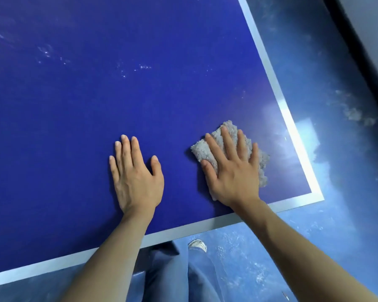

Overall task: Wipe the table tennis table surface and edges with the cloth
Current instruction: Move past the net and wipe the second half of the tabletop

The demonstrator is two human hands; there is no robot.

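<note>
While near corner [318,195], cloth [205,150] under hand [234,173]

Blue glossy floor [347,214]: whitish scuffs throughout, one bright light reflection at right. Dark strip [362,51] along its far side, grey wall [375,14] beyond. Blue trouser leg [168,275] at bottom edge.
</note>
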